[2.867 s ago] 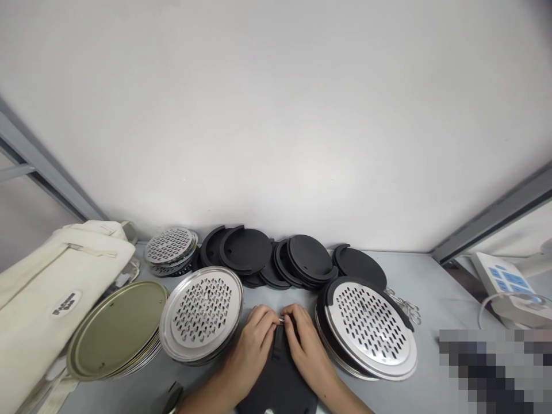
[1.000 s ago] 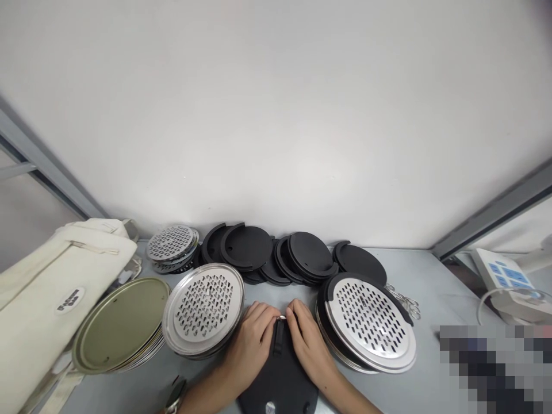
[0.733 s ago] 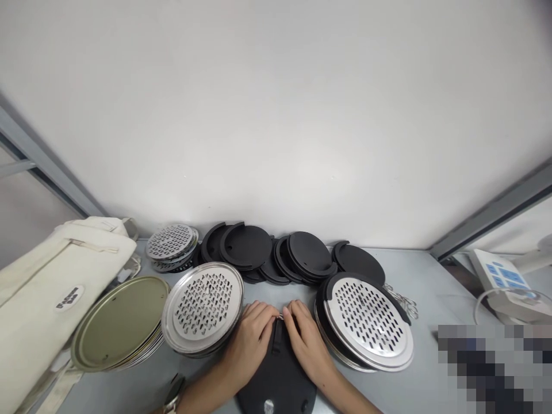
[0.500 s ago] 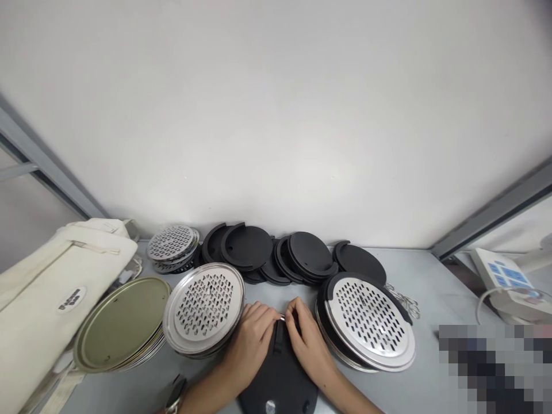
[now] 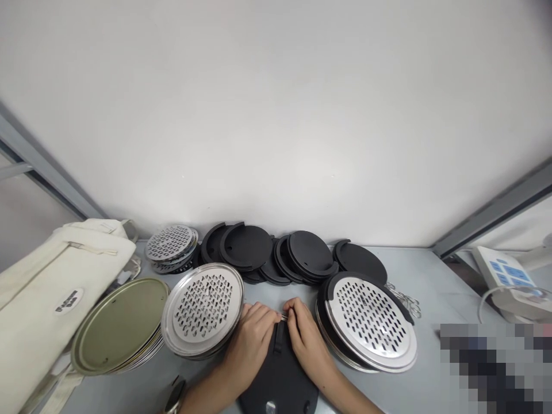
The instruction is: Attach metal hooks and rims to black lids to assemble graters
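Note:
Between my hands a small metal ring (image 5: pixel 283 317) shows at the top end of a short black strap (image 5: pixel 278 340). The fingertips of my left hand (image 5: pixel 254 339) pinch the ring from the left, with the other fingers curled. My right hand (image 5: pixel 305 338) is closed too, its thumb and fingers gripping the ring from the right. Below them lies a flat black panel (image 5: pixel 278 382) carrying the strap, with a pale round mark near its lower edge. My forearms hide its sides. Exactly how the ring joins the strap is too small to tell.
Stacked perforated metal grater discs stand on the left (image 5: pixel 204 307) and right (image 5: pixel 373 316), and at the back left (image 5: pixel 170 244). Black round pieces (image 5: pixel 310 253) line the wall. Loose metal rings (image 5: pixel 405 302), olive lids (image 5: pixel 121 328), a cream bag (image 5: pixel 81 270) and a white device (image 5: pixel 506 273) lie around.
The view has shifted very slightly. Both hands stay at the ring, with only a tiny movement of the fingers; the ring shows at a slightly different angle.

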`<state>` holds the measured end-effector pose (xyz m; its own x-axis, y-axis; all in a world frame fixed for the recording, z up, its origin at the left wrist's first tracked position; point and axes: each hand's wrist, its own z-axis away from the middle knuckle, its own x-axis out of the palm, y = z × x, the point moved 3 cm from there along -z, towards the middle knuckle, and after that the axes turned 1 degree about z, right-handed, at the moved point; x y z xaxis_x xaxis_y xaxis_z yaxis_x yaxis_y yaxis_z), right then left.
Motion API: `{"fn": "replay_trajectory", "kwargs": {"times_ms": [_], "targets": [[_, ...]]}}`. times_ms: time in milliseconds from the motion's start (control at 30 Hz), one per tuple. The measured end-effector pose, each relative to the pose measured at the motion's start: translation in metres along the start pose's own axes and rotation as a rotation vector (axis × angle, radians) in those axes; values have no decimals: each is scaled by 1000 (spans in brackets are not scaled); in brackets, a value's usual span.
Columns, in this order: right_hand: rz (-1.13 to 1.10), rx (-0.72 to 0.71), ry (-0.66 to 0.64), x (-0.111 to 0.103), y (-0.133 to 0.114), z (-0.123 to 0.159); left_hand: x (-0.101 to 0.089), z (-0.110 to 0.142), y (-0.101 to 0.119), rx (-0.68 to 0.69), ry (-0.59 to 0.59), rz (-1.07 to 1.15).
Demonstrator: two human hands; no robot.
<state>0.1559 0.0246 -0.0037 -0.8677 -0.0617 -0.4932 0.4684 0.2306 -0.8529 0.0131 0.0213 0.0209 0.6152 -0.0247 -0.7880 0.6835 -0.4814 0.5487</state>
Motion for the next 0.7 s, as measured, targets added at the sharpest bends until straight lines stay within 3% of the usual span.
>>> {"fn": "replay_trajectory", "kwargs": {"times_ms": [700], "targets": [[-24, -22, -15, 0, -2, -1, 1, 3, 1, 14, 13, 68]]}}
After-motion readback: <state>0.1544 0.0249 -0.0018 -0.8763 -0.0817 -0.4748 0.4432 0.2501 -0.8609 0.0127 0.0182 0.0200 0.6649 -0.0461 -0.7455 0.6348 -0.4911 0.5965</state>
